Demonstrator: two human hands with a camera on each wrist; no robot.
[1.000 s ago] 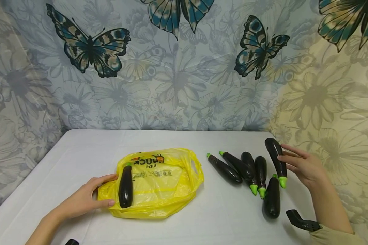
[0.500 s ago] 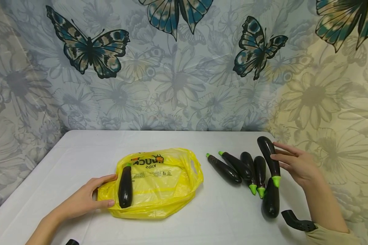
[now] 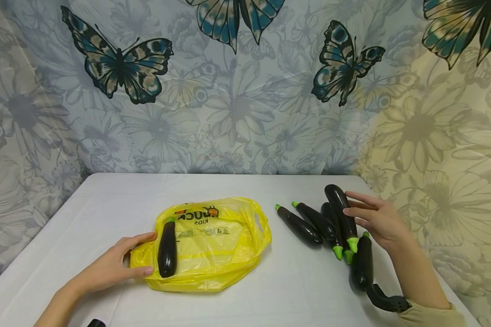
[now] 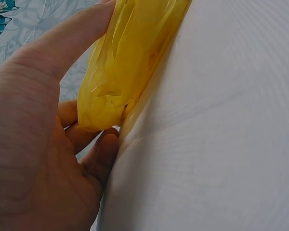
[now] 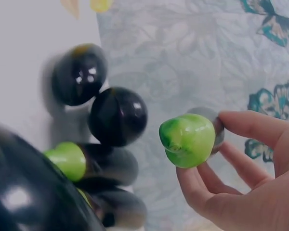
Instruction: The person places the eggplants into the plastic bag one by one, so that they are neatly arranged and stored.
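Note:
In the head view my left hand grips the left end of a yellow plastic bag, thumb on the near side. An eggplant with a green tip lies at that end of the bag. My right hand holds another eggplant between thumb and fingers, above the others, green end toward me. The right wrist view shows its green cap end-on. Below and beside it lie several more eggplants, among them one at the left of the group and one nearest me.
A white-covered table bears everything. Behind it hangs a cloth printed with butterflies and flowers. A black wrist strap mount sits at my right sleeve, overlapping the nearest eggplant in the head view.
My right hand has carried its eggplant leftward, from the right side of the group to over its middle. My left hand and the yellow bag have stayed put.

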